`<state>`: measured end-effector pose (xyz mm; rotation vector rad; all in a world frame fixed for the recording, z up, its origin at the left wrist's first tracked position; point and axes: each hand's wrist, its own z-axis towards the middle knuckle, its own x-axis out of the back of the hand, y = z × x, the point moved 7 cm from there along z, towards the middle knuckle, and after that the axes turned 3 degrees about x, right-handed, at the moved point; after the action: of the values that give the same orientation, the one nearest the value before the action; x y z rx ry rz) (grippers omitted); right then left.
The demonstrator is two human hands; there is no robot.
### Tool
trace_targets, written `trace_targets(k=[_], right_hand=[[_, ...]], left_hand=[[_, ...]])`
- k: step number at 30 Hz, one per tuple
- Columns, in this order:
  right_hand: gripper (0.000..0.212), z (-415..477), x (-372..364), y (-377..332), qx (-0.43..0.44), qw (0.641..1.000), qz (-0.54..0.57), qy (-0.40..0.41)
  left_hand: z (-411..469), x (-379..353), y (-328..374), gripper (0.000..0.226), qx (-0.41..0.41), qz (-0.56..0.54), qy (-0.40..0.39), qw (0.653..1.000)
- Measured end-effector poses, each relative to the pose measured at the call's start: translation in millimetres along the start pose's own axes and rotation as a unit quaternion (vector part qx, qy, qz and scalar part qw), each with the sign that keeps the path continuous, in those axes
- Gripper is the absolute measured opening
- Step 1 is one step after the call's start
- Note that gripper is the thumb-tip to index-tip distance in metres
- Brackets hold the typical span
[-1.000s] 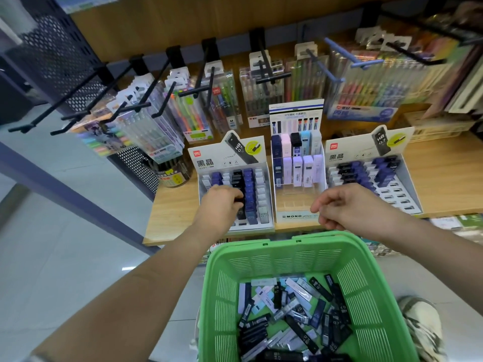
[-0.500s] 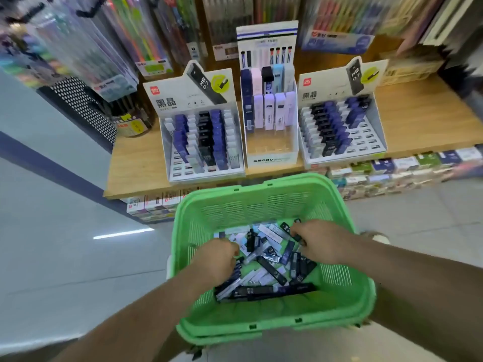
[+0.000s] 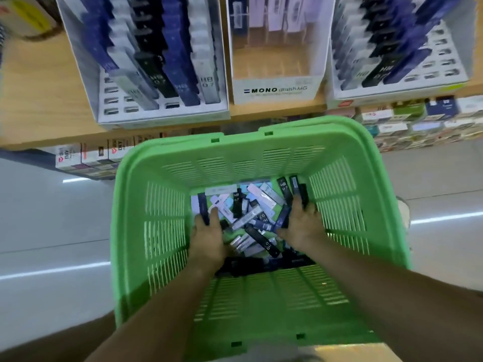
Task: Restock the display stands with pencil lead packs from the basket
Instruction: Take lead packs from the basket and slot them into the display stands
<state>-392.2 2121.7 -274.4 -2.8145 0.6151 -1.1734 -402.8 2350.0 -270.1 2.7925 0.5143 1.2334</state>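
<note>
Gathering from the basket (image 3: pixel 167 150), we are pinching a blue pack (image 3: pixel 202 207) in the left grip (image 3: pixel 207 236), black packs (image 3: pixel 303 195) in the right grip (image 3: pixel 300 223); next, likely filling empty stand slots (image 3: pixel 112 100).

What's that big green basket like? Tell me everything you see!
The basket is bright green plastic with slotted walls, a thick smooth rim and small dark notches on it. It stands open-topped in front of the wooden shelf; what holds it up is hidden. Black, blue and white packs lie jumbled on its floor. The left hand and right hand reach inside, each gripping packs.
</note>
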Motion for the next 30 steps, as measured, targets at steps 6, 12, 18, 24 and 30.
trace_targets(k=[6, 12, 18, 24, 30], right_hand=[[0.105, 14, -2, -3, -0.040, 0.987, 0.143, 0.056], [0.054, 17, -19, -21, 0.022, 0.988, 0.148, 0.032], [0.050, 6, -27, -26, 0.063, 0.996, 0.042, 0.044], [0.011, 14, -18, -19, -0.064, 0.904, 0.422, -0.037], [0.005, -7, -5, -46, -0.117, 0.694, 0.694, -0.151]], left_hand=[[7, -1, -3, 0.064, -0.050, 0.025, 0.006, 0.998], [13, -4, -1, 0.030, -0.048, 0.074, -0.025, 0.996], [9, -6, -2, 0.017, -0.062, 0.167, -0.036, 0.983], [6, 16, -5, 0.017, 0.055, -0.254, -0.054, 0.964], [-18, 16, 45, 0.047, 0.160, -0.595, -0.177, 0.767]])
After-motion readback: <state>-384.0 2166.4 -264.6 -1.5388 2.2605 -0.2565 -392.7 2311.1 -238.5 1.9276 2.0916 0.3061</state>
